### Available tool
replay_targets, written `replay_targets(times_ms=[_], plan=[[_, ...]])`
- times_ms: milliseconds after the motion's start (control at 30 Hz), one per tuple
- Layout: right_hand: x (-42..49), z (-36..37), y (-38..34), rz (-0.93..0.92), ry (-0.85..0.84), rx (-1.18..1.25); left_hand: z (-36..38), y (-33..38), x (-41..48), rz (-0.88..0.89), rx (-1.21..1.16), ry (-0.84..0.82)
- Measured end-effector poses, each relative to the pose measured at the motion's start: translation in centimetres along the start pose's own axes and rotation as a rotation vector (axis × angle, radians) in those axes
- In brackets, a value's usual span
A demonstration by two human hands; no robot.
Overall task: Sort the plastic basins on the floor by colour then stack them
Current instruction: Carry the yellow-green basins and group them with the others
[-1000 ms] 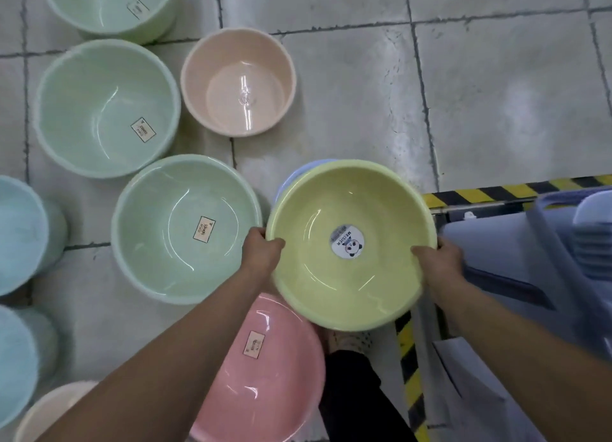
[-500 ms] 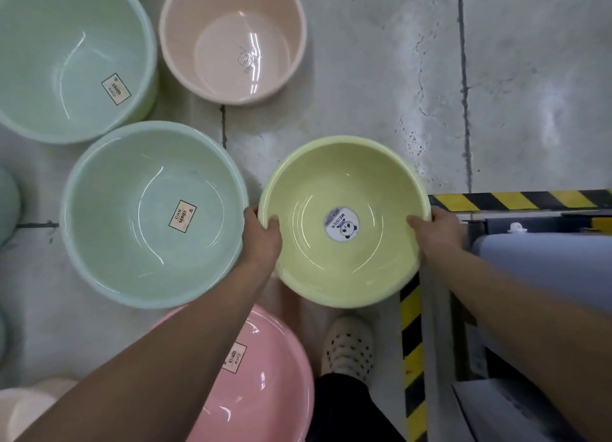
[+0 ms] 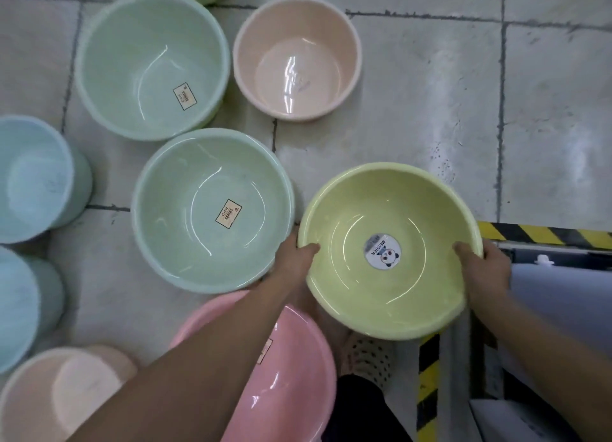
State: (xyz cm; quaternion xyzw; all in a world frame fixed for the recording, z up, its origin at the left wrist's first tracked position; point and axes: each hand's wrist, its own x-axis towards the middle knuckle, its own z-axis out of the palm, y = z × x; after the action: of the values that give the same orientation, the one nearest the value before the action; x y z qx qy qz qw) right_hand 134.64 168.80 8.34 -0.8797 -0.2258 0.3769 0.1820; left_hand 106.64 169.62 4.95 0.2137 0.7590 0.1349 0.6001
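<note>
The yellow basin point(image 3: 347, 210) is gripped at opposite sides of its rim by both hands; it is held mouth up, just right of the nearer green basin point(image 3: 185, 216) and partly over a spotted shoe point(image 3: 371, 362), with the pink basin point(image 3: 298, 385) just beside it; whether its base touches the floor point(image 3: 430, 94) cannot be told. The thumb of the left hand point(image 3: 294, 262) is hooked over the rim into the bowl, and that of the right hand point(image 3: 486, 272) likewise; the rim is pinched between each thumb and the other fingers, which are hidden beneath it. The sorting step is judged to be in hand; no second yellow basin is seen, so no stack of that colour can yet be joined. A farther green basin point(image 3: 149, 64), a peach basin point(image 3: 298, 60) and upturned blue basins point(image 3: 33, 176) are ranged to the left. For the next move a bare patch of floor is called for, apart from the other colours; the basin should be lowered level and both grips released together, lest it be tipped against the green rim.
</note>
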Motion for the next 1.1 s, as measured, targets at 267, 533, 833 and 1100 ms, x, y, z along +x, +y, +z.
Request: replay_targets(times_ms=[267,533,833,1100], plan=[[-16.2,-2.5,-10.6,-0.108,-0.156,0.054,-12.2,1.7,-15.3,0.031,-0.569,0.195],[-35.7,1.3,-19.2,-0.223,-0.383,-0.002,-31.4,-1.5,-30.5,0.028,-0.731,0.39],[-58.9,2.4,-24.2,-0.331,-0.49,-0.064,-48.5,-7.3,-47.7,-0.015,-0.878,0.505],[-76.3,1.6,-25.3,-0.356,-0.594,-0.06,-59.5,-12.8,-60.2,-0.036,-0.962,0.574]])
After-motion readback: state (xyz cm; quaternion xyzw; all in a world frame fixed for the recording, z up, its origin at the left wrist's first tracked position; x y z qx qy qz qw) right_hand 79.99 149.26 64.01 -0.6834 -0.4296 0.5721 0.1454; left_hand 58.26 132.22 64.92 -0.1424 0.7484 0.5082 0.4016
